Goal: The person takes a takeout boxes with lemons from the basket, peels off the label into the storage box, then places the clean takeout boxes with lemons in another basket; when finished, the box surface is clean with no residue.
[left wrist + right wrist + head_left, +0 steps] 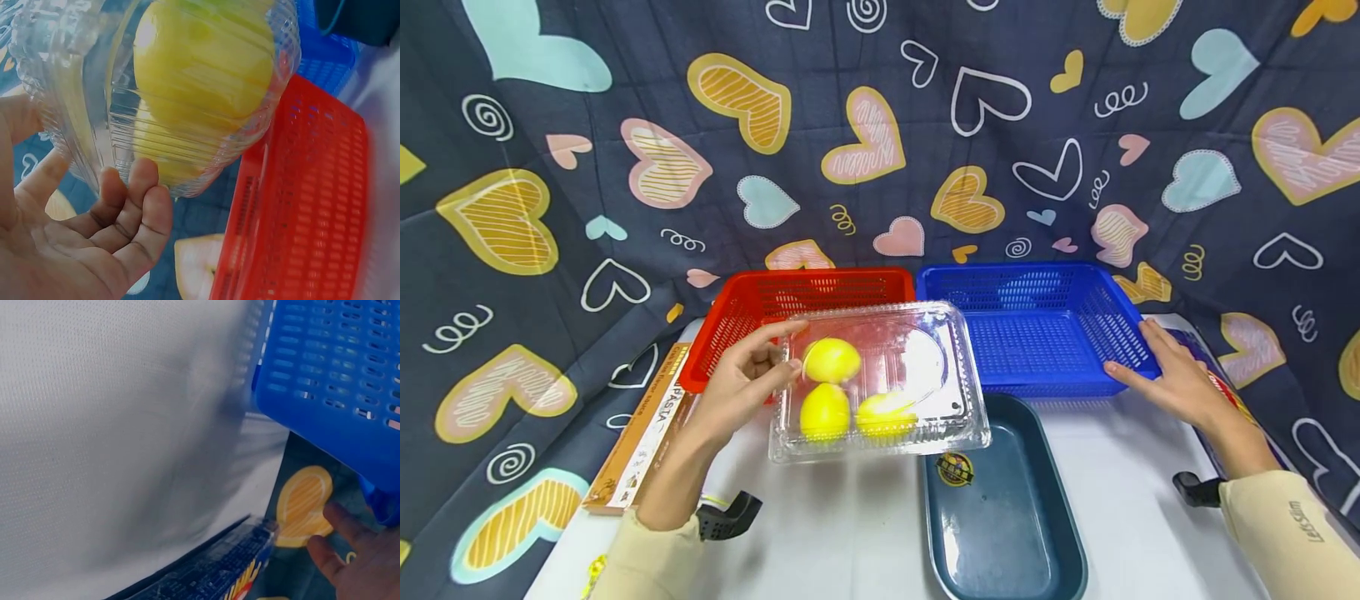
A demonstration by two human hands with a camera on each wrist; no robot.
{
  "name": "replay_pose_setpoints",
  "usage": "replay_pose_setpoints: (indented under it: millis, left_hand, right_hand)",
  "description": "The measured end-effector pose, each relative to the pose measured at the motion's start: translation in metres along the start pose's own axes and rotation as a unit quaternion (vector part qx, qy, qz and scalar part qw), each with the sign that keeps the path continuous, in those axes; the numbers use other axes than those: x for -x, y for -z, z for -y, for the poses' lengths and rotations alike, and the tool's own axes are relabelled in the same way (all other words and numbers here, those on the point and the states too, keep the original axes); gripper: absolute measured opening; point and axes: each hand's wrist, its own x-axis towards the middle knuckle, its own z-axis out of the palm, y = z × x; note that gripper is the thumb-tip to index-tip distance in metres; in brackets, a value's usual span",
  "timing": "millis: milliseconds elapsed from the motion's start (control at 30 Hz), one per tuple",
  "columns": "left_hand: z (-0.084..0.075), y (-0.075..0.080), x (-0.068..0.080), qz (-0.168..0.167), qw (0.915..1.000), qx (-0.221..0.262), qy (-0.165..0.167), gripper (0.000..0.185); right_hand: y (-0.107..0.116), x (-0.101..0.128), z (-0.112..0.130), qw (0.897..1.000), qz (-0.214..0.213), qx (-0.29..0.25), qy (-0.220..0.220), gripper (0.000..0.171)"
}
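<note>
My left hand (pixel 741 379) grips the left side of a clear plastic clamshell box (pixel 880 333), thumb in front, raised above the white table. Inside the box lie three smooth yellow lemons (pixel 825 412), bunched toward its left and front. In the left wrist view a large lemon (pixel 206 62) shows through the ridged plastic wall, and several fingers (pixel 147 206) curl against the box's edge. My right hand (pixel 1187 379) is at the right rim of the blue basket (pixel 1033 333), its fingers spread and holding nothing; whether it touches the rim I cannot tell.
A red basket (pixel 715 333) stands behind the box, left of the blue one. A dark teal tray (pixel 1000 508) sits in front. On the left lies a pasta box (pixel 640 433); at right, a dark blue package (pixel 212 569) lies beneath my right arm. Behind hangs a heart-patterned cloth (pixel 880 125).
</note>
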Motion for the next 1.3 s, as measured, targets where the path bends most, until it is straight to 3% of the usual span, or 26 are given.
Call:
replay_pose_setpoints:
  millis: [433,1300]
  left_hand:
    - [-0.013,-0.033,-0.049,0.013,0.9995,0.011,-0.025,0.047]
    - [-0.021,-0.096,-0.124,0.046,0.9987,0.022,0.005,0.047]
  right_hand:
    - [0.000,-0.001,0.001,1.000,0.012,0.002,-0.012,0.108]
    - [-0.001,0.002,0.000,1.000,0.012,-0.011,-0.017,0.107]
